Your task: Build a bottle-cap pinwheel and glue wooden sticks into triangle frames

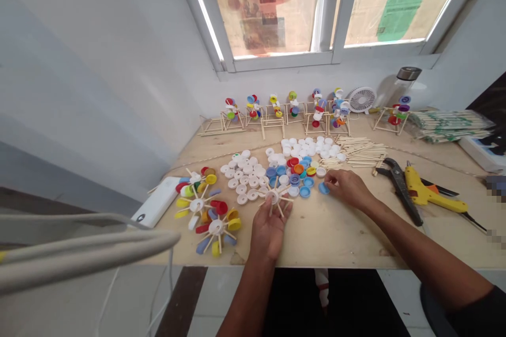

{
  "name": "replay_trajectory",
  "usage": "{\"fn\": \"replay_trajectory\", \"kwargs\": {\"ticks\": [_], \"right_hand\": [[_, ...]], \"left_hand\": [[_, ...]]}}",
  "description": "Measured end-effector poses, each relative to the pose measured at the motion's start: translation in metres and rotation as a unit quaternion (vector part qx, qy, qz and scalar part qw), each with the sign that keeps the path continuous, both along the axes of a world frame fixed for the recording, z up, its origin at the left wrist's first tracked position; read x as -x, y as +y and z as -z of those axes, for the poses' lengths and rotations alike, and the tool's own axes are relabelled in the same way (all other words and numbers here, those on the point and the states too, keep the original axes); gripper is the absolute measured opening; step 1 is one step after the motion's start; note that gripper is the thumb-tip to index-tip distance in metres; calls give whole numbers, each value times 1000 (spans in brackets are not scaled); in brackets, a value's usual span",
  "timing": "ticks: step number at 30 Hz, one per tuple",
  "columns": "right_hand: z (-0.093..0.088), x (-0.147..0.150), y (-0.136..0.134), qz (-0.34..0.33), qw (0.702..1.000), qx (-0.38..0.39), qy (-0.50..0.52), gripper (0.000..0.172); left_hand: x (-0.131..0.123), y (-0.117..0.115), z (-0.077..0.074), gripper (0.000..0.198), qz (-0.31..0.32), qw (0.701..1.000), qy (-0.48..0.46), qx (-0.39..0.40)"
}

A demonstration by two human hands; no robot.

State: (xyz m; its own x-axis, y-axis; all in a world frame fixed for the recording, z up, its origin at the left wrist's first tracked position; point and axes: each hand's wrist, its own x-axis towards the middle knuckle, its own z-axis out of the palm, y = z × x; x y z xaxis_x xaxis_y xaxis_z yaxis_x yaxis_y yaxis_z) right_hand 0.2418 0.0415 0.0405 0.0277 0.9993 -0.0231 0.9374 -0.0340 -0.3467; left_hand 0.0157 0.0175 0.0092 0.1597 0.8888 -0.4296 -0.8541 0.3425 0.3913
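Pinwheels (pixel 196 204), three, lie beside left hand (pixel 269 229) gripping one spoked hub (pixel 272 197); right hand (pixel 348 189) pinches one blue cap (pixel 323 188).

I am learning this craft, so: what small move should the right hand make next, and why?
Probably lift the blue cap at the right hand and bring it to a bare stick tip of the wheel in the left hand. Its sticks carry no caps, while the finished wheels nearby have one on each.
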Motion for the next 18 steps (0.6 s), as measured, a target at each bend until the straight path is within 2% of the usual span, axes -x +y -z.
{"fn": "replay_trajectory", "kwargs": {"ticks": [3,10,18], "right_hand": [[3,9,-5,-16,999,8,31,10],[15,44,-22,-100,989,25,107,9],[25,41,-9,-76,990,-5,121,9]], "left_hand": [[-2,2,1,4,3,1000,5,-2],[-7,4,3,5,2,1000,7,-13],[-13,7,1,6,-10,1000,4,9]]}}
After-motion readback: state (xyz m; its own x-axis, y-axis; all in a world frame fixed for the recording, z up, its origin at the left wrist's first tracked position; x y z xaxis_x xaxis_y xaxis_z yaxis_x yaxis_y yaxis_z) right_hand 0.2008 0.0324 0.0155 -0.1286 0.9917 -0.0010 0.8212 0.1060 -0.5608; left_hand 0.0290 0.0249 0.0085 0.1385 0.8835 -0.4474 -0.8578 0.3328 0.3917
